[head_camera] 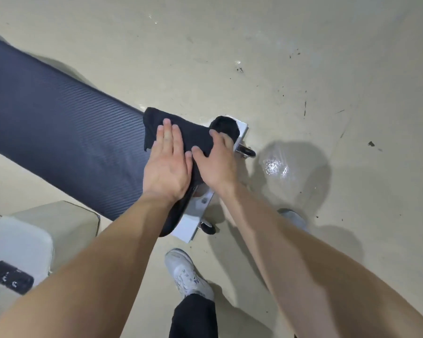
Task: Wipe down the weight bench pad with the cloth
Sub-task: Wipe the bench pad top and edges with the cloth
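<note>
The weight bench pad [59,123] is long, dark and ribbed, running from the upper left down to the middle. A black cloth [195,135] lies over its near end and hangs off the edge. My left hand [166,167] lies flat on the cloth with straight fingers, pressing it onto the pad. Just to its right, my right hand [215,162] has its fingers curled over the cloth at the pad's end. Part of the cloth is hidden under both hands.
The bench's white metal foot [193,223] with small black wheels sits below the pad's end. A pale box [47,230] and a black object [12,276] are at the lower left. My white shoe [186,274] stands on the beige floor [279,69], which has a wet shiny patch at right.
</note>
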